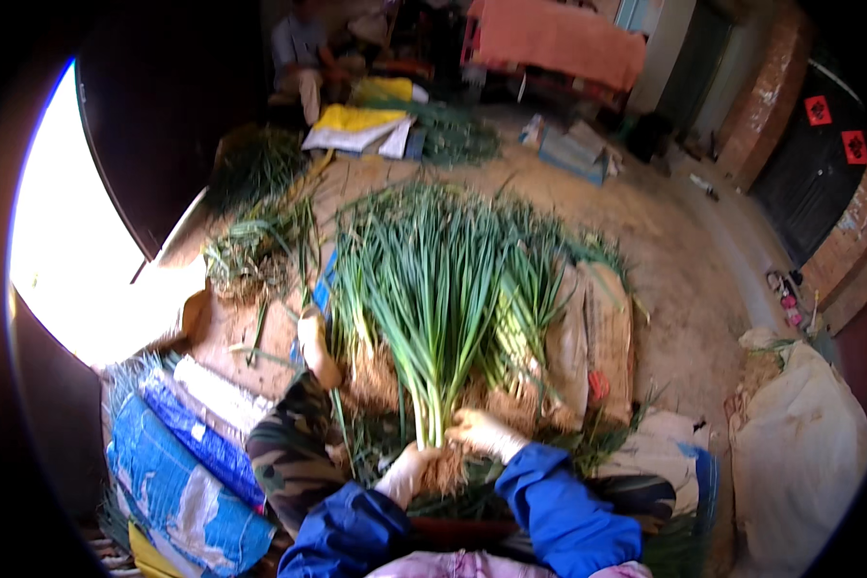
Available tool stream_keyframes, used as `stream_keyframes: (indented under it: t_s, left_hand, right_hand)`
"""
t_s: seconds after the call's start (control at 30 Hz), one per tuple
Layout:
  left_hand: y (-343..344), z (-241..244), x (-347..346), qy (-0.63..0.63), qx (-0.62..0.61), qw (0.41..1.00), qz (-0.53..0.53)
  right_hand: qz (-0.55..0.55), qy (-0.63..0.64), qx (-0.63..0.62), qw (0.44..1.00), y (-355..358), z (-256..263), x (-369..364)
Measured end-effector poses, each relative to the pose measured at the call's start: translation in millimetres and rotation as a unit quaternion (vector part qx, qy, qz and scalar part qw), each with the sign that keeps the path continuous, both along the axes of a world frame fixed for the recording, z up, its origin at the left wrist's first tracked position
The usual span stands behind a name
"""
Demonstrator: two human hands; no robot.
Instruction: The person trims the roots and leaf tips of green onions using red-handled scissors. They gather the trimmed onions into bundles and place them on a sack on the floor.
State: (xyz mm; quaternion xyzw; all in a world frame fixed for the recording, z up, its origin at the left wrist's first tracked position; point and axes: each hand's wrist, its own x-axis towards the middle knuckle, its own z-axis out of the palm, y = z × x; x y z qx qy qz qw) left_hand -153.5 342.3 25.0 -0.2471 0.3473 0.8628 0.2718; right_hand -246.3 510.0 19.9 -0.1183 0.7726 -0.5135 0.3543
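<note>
A bunch of long green onions [433, 296] stands before me, leaves fanned away and white stalks towards me. My left hand [406, 471], pale as if gloved, grips the stalks low down, just above the tangled brown roots [444, 471]. On the other side my right hand [485, 432] closes its fingers at the stalk base near the roots; the exact grip is partly hidden. Beneath and beside this bunch lie more green onions [516, 325], their hairy roots pointing my way.
Flattened cardboard [607, 339] lies right of the pile. Leaf scraps [249, 253] are heaped at left, near blue woven sacking [166, 477]. A pale sack [798, 433] stands at right. Further off, a person [300, 58] sits beside yellow and white sacks [361, 128].
</note>
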Motion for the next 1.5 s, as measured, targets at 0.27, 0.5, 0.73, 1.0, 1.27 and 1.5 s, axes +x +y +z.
stream_keyframes:
  t_s: [0.27,0.5,0.73,1.0,1.27,1.5]
  left_hand:
    - [9.6,-14.3,-9.4,0.030,-0.038,0.999,0.005]
    - [-8.1,1.8,-2.7,0.008,0.051,0.998,-0.019]
    - [-20.5,-23.8,1.3,0.032,-0.019,0.998,0.053]
    - [-20.5,7.9,-2.9,0.048,0.135,0.990,0.006]
    - [-22.0,5.0,-2.8,0.056,0.123,0.991,0.000]
    - [-13.4,-15.6,-8.4,0.019,0.024,0.999,0.022]
  right_hand:
    - [-0.008,0.143,0.070,0.987,22.8,-13.4,1.4]
    - [0.018,-0.039,-0.049,0.998,17.2,-1.5,2.2]
    - [0.271,0.138,-0.021,0.952,15.9,106.9,65.6]
    - [0.080,0.375,0.290,0.877,40.0,69.4,0.7]
    - [0.099,0.539,0.274,0.790,-13.3,22.9,-35.7]
    - [0.216,0.365,0.081,0.902,30.4,94.5,40.4]
